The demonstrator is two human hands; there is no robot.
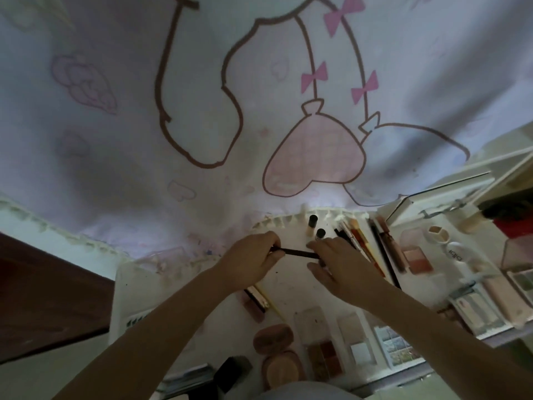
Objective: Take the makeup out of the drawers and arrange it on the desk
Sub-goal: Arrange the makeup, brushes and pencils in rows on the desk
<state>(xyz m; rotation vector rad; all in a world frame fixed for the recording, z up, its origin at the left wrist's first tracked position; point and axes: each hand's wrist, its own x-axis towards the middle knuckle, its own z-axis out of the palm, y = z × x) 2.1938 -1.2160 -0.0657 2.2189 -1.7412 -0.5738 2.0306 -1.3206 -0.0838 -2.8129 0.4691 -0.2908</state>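
1. The left hand (253, 259) and the right hand (337, 264) are both out over the white counter (294, 290).
2. Between them is a thin dark pencil (297, 252). It lies flat in the air, a little above the counter.
3. The left grip is pinching one end of the pencil with the fingers curled in.
4. The right grip is pinching the other end. The rest of its fingers are spread a bit.
5. Just past the right hand stand two small bottles with black caps (316, 229).
6. Beside the bottles, to the right, lies a row of pens and brushes (363, 243), side by side.
7. More to the right is a pink blush box (416, 252) and a white round case (455, 254).
8. Near the bottom are a brown puff (272, 337), a round peach compact (284, 369) and a box of brown colours (324, 356).
9. Under the left wrist lies a small brown tube (255, 301).
10. Behind the counter hangs a big white cloth with pink bows and a pink heart balloon (311, 157).
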